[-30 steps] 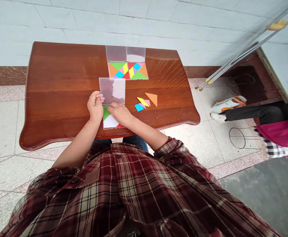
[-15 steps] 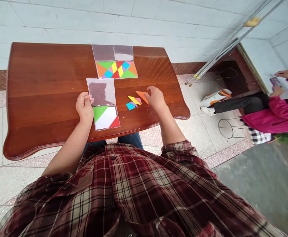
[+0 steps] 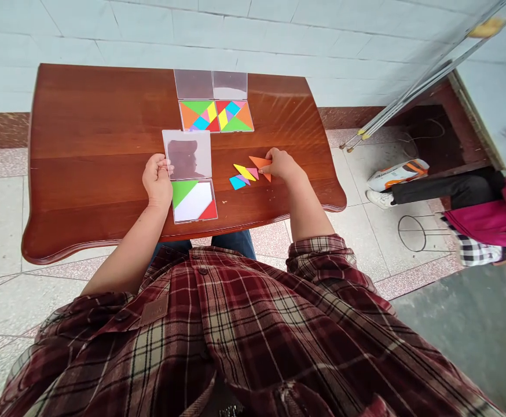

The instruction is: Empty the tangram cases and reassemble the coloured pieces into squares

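From my remote seat, the wooden tabletop (image 3: pixel 83 116) fills the middle of the view, with the wearer's plaid flannel shirt (image 3: pixel 235 330) across the bottom and another person in a magenta jacket (image 3: pixel 487 223) off to the right, beyond the table's edge. Two clear hinged cases lie open on the wood. The far case (image 3: pixel 216 116) has its tray packed with a complete multicoloured tangram, its lid lying open beyond it. The near case has its clear lid (image 3: pixel 187 154) open toward the far case, and its tray (image 3: pixel 194 201) holds only a green triangle (image 3: pixel 181 192) and a red triangle (image 3: pixel 208 210), with bare white backing between them.

The left hand (image 3: pixel 157 180) sits curled at the lid's edge, fingers over it; I cannot tell whether it grips or merely rests there. The right hand (image 3: pixel 280 164) is closed on the orange triangle (image 3: pixel 258 161), just beside the loose yellow, lilac and cyan pieces (image 3: pixel 244 171). I judge this to be the piece-by-piece filling of the near tray; the next move calls for carrying that triangle to the bare white area and seating it flush.
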Demonstrator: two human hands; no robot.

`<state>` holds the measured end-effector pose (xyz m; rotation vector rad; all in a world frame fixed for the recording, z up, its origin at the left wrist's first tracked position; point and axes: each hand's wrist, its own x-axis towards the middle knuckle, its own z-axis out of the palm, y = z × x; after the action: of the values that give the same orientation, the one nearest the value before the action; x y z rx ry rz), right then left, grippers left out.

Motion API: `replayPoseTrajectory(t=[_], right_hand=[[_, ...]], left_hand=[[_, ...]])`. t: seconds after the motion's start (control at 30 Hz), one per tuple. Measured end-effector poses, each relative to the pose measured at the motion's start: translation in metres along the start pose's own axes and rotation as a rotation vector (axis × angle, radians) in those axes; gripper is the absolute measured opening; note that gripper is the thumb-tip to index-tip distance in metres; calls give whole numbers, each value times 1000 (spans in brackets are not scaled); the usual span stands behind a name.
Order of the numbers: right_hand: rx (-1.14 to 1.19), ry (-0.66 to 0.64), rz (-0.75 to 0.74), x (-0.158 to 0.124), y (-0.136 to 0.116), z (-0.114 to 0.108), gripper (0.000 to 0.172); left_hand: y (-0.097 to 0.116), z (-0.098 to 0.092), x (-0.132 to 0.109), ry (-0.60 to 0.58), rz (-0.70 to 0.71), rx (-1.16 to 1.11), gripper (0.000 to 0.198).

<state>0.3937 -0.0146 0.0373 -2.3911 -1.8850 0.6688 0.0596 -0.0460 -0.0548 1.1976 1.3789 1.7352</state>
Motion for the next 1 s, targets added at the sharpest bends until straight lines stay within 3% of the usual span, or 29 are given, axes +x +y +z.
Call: replayPoseTrajectory(t=[0.3,0.6,0.7,0.83,0.9,1.0], right_hand=[[88,62,19,5,18,7,42],[394,233,-24,-13,33,0,4],[579,226,-66,-34,16,-5,8],[739,36,-257,-69,-27,7,24],[712,-59,-391,-85,-49,18,22],[568,-86,-614,-105,-75,31,8]], left_hand=[[5,1,-1,15,-10,28,30],[0,1,1,16,-7,19,35],[-1,1,2,7,-7,10,41],[0,1,1,-12,-8,5,43],[0,1,1,-19,-7,11,42],[1,1,1,-28,-2,15,37]])
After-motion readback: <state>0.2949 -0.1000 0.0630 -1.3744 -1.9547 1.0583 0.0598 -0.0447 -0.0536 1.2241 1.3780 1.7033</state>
